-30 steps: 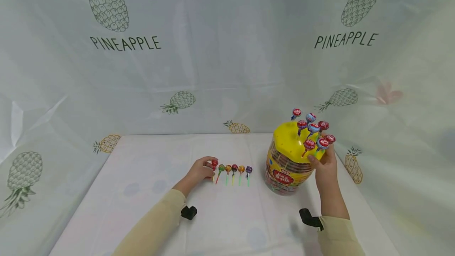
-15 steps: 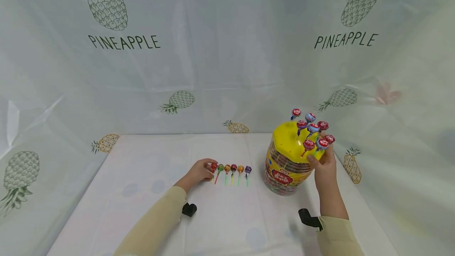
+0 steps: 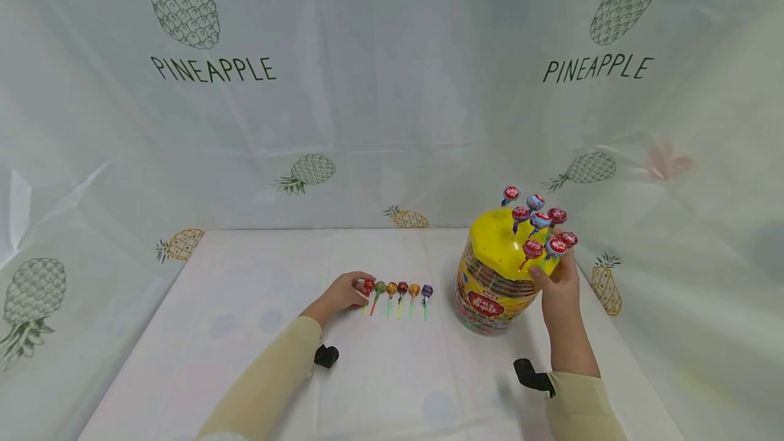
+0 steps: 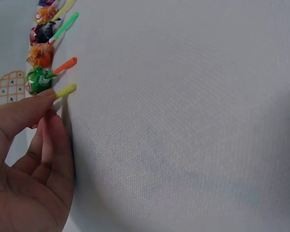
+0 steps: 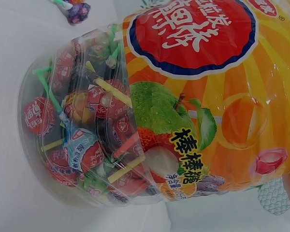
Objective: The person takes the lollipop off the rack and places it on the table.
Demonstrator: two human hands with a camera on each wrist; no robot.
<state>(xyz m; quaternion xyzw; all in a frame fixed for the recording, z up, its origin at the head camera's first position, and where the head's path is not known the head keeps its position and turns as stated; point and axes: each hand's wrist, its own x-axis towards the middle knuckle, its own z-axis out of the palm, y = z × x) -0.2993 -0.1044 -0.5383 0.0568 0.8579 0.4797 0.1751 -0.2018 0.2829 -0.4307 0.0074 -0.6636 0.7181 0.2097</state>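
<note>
My left hand (image 3: 343,295) pinches a red-wrapped lollipop (image 3: 369,286) with a yellow stick at the left end of a row on the table. Beside it lies a green lollipop (image 4: 38,80) with an orange-red stick, then an orange lollipop (image 3: 391,288) and others, ending in a purple lollipop (image 3: 427,290). My right hand (image 3: 560,284) grips the yellow lid (image 3: 496,243) of a big clear candy jar (image 3: 490,298), its thumb on the lid's near edge. Several red and blue lollipops (image 3: 532,249) stand upright in the lid. More lollipops (image 5: 82,145) fill the jar behind its label.
The table (image 3: 245,373) wears a white cloth with faint dots. Behind it hangs a pale curtain (image 3: 392,87) printed with pineapples. A black wrist mount (image 3: 327,356) sits at the left cuff, another black mount (image 3: 534,378) at the right.
My left hand has shifted the red lollipop slightly right, closer to the green one and in line with the row. My right hand stays on the jar.
</note>
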